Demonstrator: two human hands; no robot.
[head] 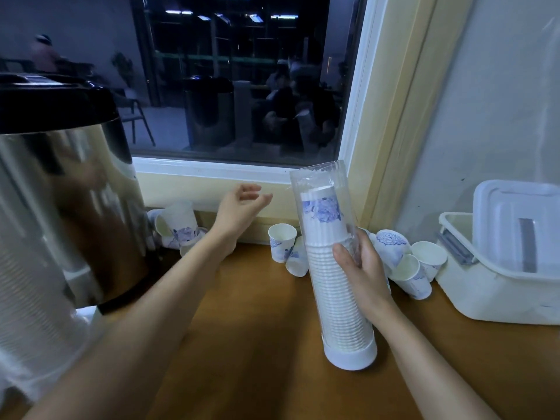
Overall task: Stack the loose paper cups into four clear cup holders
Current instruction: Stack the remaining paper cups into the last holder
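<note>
Right hand [362,265] grips the clear cup holder [333,298] approx mid-height, thumb in front, fingers wrapped behind. The holder leans a bit, and its white base looks to sit on the surface [257,328]. Inside is a nested cup stack [325,225] reaching close to the open mouth, so there's prob room for only a few more. Left hand [239,207] is empty, fingers loosely spread, hovering near the sill between the cups by the urn [178,222] and the upright cup [281,242]. More loose cups [415,268] lie tumbled beside the plastic box [500,283]. Handling, as a judgement: the cups are thin paper, v. light and easy to dent, so take each w/ a soft pinch at the rolled rim or around the upper wall, not a squeeze mid-body. Tipped ones will roll if nudged. The holder wall looks thin, smooth and slick, and w/ the load inside it's likely tall and tippy. A mid-height wrap like this one suits it, w/ the base kept down while a cup drops in mouth-down to match the stack. Other holders aren't in view.
</note>
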